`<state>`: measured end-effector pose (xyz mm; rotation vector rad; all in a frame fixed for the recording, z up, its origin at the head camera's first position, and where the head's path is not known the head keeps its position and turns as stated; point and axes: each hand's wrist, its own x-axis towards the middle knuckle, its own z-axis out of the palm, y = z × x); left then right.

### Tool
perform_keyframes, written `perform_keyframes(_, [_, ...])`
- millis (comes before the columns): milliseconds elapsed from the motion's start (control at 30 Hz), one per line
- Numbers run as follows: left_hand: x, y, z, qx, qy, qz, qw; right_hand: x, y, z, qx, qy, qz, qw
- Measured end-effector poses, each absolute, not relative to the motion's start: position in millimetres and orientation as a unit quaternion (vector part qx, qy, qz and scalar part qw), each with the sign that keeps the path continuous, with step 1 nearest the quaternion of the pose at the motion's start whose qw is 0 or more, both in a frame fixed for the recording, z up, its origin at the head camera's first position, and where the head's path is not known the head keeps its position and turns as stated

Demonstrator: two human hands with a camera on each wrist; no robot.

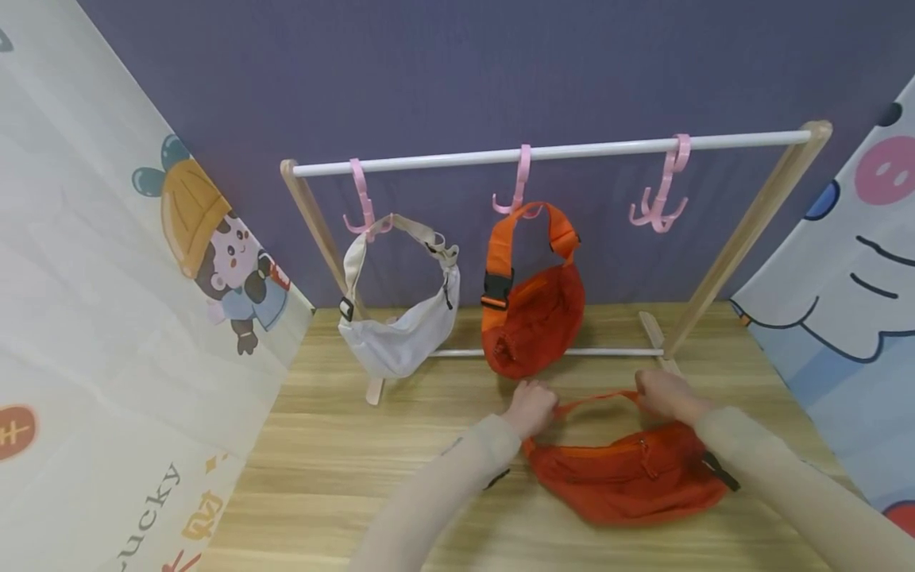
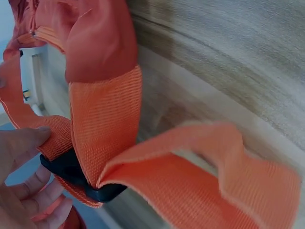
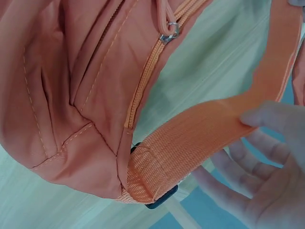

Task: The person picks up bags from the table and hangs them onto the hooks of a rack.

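A red-orange waist bag [image 1: 622, 481] is in front of me at the right, low over the table; I cannot tell whether it touches the wood. My left hand [image 1: 532, 407] grips the left end of its orange strap [image 1: 596, 399]. In the left wrist view, thumb and fingers pinch the webbing beside a black buckle [image 2: 71, 171], and a loose strap tail [image 2: 205, 143] hangs out. My right hand [image 1: 668, 395] holds the strap's right end. The right wrist view shows the thumb on top of the webbing [image 3: 200, 129] and the fingers beneath it.
Behind stands a rack with a white rail [image 1: 593, 149]. A white bag [image 1: 400, 338] hangs from the left pink hook [image 1: 363, 195], an orange bag [image 1: 539, 318] from the middle hook [image 1: 522, 179]. The right pink hook [image 1: 661, 191] carries no bag. Printed curtains [image 1: 236, 262] flank the wooden table [image 1: 322, 477].
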<state>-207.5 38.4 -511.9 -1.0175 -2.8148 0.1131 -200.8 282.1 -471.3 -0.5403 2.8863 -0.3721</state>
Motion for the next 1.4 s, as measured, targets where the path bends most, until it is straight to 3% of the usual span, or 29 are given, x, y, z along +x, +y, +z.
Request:
perform_keyframes(300, [-209.6, 32.7, -500.3, -0.359, -0.926, 0.003, 0.114, -202.2, 278.8, -460.7, -0.172, 0.977, -0.128, 0.005])
perform_keyframes(400, [-209.8, 31.4, -497.1, -0.355, -0.929, -0.010, 0.104, -201.3, 278.2, -458.6, -0.171, 0.975, -0.140, -0.021])
perform_keyframes(533, [-208.9, 30.6, -492.1, -0.351, -0.933, -0.024, 0.076, -200.9, 278.5, -456.2, -0.173, 0.974, -0.145, -0.031])
perform_keyframes(1000, [-202.7, 25.7, -468.4, -0.376, -0.923, -0.064, 0.057, -189.5, 277.1, -442.7, -0.157, 0.970, -0.164, -0.082])
perform_keyframes(1400, [-197.8, 22.0, -459.5, -0.388, -0.910, -0.090, 0.111, -183.4, 272.9, -434.8, -0.178, 0.964, -0.140, -0.140])
